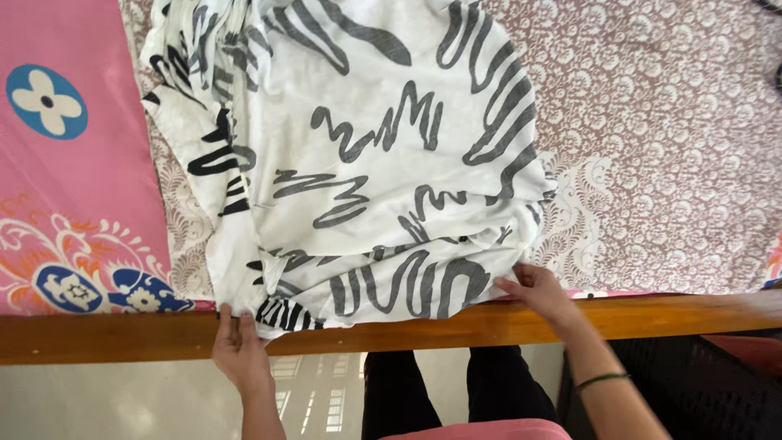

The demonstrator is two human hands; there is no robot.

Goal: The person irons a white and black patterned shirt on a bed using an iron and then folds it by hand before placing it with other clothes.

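White garment with black squiggle markings is pinched at its near hem by the fingers of the left hand and by the fingers of the right hand, both closed on the cloth at the wooden bed rail. It is spread over the patterned bedsheet, beside a pink floral cloth. Bunched folds near the hem could likely be pressed in as creases, or the hem dragged over the rail.
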